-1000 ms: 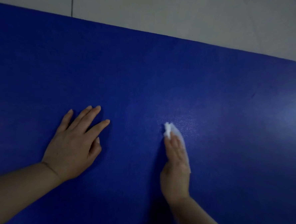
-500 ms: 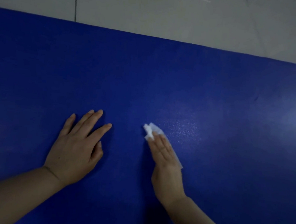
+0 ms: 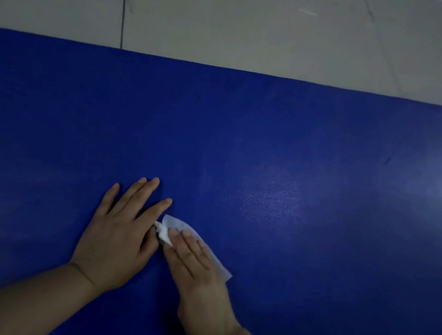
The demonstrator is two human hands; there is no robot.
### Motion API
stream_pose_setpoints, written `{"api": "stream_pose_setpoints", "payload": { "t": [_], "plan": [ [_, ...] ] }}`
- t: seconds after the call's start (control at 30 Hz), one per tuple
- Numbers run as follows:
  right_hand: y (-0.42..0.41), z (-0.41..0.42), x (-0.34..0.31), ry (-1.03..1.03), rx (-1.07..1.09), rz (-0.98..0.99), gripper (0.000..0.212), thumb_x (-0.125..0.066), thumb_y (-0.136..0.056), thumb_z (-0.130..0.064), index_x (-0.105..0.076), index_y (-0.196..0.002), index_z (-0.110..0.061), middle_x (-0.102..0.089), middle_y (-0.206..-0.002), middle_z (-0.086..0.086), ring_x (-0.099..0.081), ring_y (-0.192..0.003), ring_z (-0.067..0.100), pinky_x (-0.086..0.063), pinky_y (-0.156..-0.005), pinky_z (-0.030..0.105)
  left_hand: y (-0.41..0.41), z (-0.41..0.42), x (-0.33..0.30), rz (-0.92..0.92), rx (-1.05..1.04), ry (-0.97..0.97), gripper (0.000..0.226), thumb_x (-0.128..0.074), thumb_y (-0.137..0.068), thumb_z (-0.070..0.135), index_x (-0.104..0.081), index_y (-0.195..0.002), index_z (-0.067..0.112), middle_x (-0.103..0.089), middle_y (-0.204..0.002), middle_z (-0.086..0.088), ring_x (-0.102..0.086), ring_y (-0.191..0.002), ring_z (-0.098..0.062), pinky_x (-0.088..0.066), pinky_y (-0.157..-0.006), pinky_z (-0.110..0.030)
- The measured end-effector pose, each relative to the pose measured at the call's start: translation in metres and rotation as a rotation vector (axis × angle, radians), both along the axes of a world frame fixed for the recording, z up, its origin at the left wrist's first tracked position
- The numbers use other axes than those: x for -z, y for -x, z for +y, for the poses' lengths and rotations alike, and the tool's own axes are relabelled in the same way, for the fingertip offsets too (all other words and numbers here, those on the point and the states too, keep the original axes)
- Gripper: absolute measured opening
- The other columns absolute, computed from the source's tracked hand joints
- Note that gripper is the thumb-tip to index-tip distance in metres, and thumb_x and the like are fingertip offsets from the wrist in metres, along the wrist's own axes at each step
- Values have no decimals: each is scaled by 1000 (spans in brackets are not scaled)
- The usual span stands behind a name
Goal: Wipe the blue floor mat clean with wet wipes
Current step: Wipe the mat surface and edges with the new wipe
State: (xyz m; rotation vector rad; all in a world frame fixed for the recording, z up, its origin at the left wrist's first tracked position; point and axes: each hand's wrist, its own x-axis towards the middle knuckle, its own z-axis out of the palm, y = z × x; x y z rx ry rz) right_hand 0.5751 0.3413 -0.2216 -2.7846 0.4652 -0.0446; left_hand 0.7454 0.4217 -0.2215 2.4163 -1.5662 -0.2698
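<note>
The blue floor mat [image 3: 268,134] fills most of the view. My left hand [image 3: 117,236] lies flat on it, palm down with the fingers spread and straight. My right hand [image 3: 195,266] presses a white wet wipe [image 3: 177,225] against the mat with flat, straight fingers. The wipe sticks out ahead of the fingertips and along the hand's right side. Its bunched front corner touches my left thumb. A damp, shiny patch [image 3: 269,198] shows on the mat to the right of the hands.
Pale grey floor tiles [image 3: 249,26] lie beyond the mat's far edge, with a dark grout line [image 3: 123,13] at the upper left. A small dark mark [image 3: 387,160] sits on the mat at the right.
My right hand has slid the wipe leftwards across the mat until it meets my left thumb. My left hand has stayed flat in place.
</note>
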Motion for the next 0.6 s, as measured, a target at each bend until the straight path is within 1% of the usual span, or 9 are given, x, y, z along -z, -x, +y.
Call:
{"api": "stream_pose_setpoints", "payload": {
  "t": [0.07,0.13,0.23,0.3,0.37,0.43,0.47,0.5,0.6],
  "plan": [
    [6,-26,-13,34,19,-3,70,-27,-73,2,-37,-141,-8,-39,-149,5,-29,-141,20,-27,-114,35,0,0,0,4,-5,7,51,-33,-88,29,-57,-131,13,-37,-150,-13,-31,-139,-25,-17,-115,-51],
    [18,-56,-15,13,199,-25,81,-24,-68,15,-34,-145,-6,-31,-154,5,-20,-145,16,-20,-118,32,1,0,-1,9,-6,11,51,-33,-89,29,-57,-131,13,-37,-150,-12,-31,-140,-25,-16,-116,-50],
    [32,-90,-10,-20,563,-99,93,-42,-68,29,-31,-149,-15,-21,-157,-4,-9,-145,3,-17,-117,23,1,-1,-2,11,-10,10,51,-33,-89,28,-56,-131,14,-37,-150,-12,-31,-140,-25,-15,-116,-50],
    [28,-87,-10,-79,650,-100,91,-43,-72,31,-29,-149,-16,-16,-157,-9,-7,-146,5,-26,-117,34,1,-1,-2,17,-11,5,51,-32,-88,28,-57,-131,14,-37,-150,-12,-32,-140,-26,-18,-115,-53],
    [13,-77,-8,-107,640,-75,77,-39,-82,20,-25,-149,-16,-9,-154,-11,-6,-145,8,-25,-116,33,1,-1,-3,15,-13,2,51,-32,-88,29,-57,-131,14,-38,-150,-12,-33,-140,-26,-21,-113,-56],
    [-4,-62,-5,-35,534,-84,65,-18,-87,4,-20,-150,-11,-8,-155,-5,-8,-146,15,-15,-117,30,2,-1,-3,9,-13,1,51,-31,-88,28,-57,-130,13,-38,-149,-13,-33,-139,-26,-22,-113,-56],
    [-11,-54,-1,1,458,-81,69,-5,-84,3,-15,-150,-10,-8,-158,-1,-6,-147,16,-10,-118,31,2,-1,-3,6,-12,-2,51,-31,-88,28,-57,-130,14,-38,-149,-13,-33,-139,-26,-22,-113,-55],
    [-16,-45,3,31,376,-46,71,-3,-82,6,-13,-151,-10,-8,-159,1,-3,-147,16,-7,-119,33,2,-1,-4,1,-10,-6,52,-31,-88,28,-57,-130,14,-38,-149,-13,-33,-139,-26,-20,-113,-54],
    [-25,-33,8,-109,268,-72,80,-48,-74,21,-32,-147,-10,-24,-157,4,-16,-146,18,-5,-118,36,2,-1,-5,-13,-8,-19,52,-31,-87,29,-57,-131,14,-39,-149,-13,-31,-139,-25,-17,-114,-51]
  ]
}}
